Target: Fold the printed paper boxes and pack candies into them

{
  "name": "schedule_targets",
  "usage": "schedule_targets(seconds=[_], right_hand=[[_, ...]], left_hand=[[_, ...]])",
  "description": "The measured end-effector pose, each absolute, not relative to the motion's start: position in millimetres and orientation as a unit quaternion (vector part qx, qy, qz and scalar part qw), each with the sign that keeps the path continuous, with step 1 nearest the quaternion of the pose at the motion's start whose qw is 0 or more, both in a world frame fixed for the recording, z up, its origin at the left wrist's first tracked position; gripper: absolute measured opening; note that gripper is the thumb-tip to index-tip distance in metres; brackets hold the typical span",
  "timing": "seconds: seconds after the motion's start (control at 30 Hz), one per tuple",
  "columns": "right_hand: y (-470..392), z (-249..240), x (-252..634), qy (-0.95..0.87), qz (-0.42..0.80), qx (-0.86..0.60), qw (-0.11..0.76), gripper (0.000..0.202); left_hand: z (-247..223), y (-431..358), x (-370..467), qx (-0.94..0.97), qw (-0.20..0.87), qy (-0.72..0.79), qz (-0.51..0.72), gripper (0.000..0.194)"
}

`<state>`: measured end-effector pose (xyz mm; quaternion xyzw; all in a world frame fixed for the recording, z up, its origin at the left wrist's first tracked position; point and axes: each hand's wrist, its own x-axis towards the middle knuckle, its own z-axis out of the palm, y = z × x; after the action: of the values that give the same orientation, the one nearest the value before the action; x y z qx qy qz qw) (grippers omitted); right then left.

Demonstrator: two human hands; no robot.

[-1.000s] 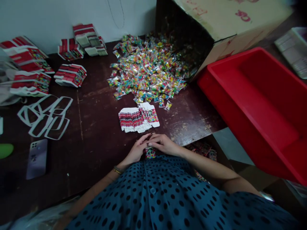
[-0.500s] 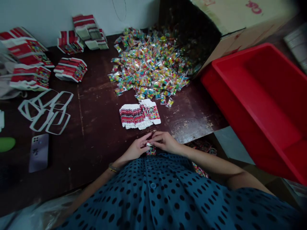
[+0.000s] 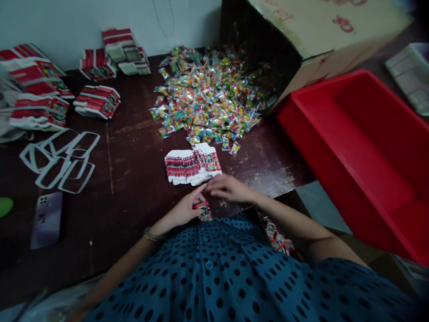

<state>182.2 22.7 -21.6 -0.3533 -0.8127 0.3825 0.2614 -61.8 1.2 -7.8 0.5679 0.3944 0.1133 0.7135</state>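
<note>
My left hand (image 3: 183, 209) holds a small red patterned box (image 3: 205, 212) at the table's front edge, close to my body. Just above the box and apart from it is my right hand (image 3: 228, 188), its fingers loosely bent and blurred, near the lower right corner of a fanned row of flat cartons (image 3: 187, 166). Whether anything is between its fingertips cannot be made out. Behind the cartons lies a large heap of small clear packets of colourful candy (image 3: 208, 98).
A red plastic bin (image 3: 335, 152) stands at the right, beside an open cardboard box (image 3: 335, 67). Banded carton stacks (image 3: 97, 100), white loops (image 3: 78, 174) and a phone (image 3: 47, 220) lie at the left. Colourful boxes (image 3: 276, 235) are below the table edge.
My right hand has come off the small box and moved up towards the fanned cartons. The box's top, open and white before, now shows red. The whole view has shifted slightly.
</note>
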Motion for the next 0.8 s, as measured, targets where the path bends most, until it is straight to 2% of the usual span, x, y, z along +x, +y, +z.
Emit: schedule_targets(seconds=[0.1, 0.17, 0.23, 0.43, 0.6, 0.8], right_hand=[[63.6, -40.5, 221.7, -0.755, 0.205, -0.553, 0.287, 0.033], [67.6, -54.7, 240.9, -0.758, 0.144, -0.583, 0.255, 0.036], [49.9, -66.9, 247.7, -0.770, 0.132, -0.575, 0.243, 0.034], [-22.5, -63.8, 211.3, -0.700, 0.219, -0.587, 0.342, 0.024], [-23.9, -31.7, 163.0, -0.605, 0.337, -0.571, 0.441, 0.021], [-22.0, -23.8, 142.4, -0.729, 0.302, -0.478, 0.385, 0.025]], left_hand=[[3.3, 16.3, -72.4, 0.680, 0.630, 0.375, 0.010, 0.064], [7.2, 25.7, -83.3, 0.721, 0.596, 0.351, -0.049, 0.041], [6.7, 32.8, -92.2, 0.706, 0.603, 0.369, -0.043, 0.027], [-9.9, 35.4, -74.0, 0.452, 0.743, 0.477, 0.127, 0.054], [-17.7, 20.7, -33.7, 0.376, 0.772, 0.480, 0.179, 0.049], [-11.1, 6.4, -21.3, 0.323, 0.809, 0.448, 0.202, 0.044]])
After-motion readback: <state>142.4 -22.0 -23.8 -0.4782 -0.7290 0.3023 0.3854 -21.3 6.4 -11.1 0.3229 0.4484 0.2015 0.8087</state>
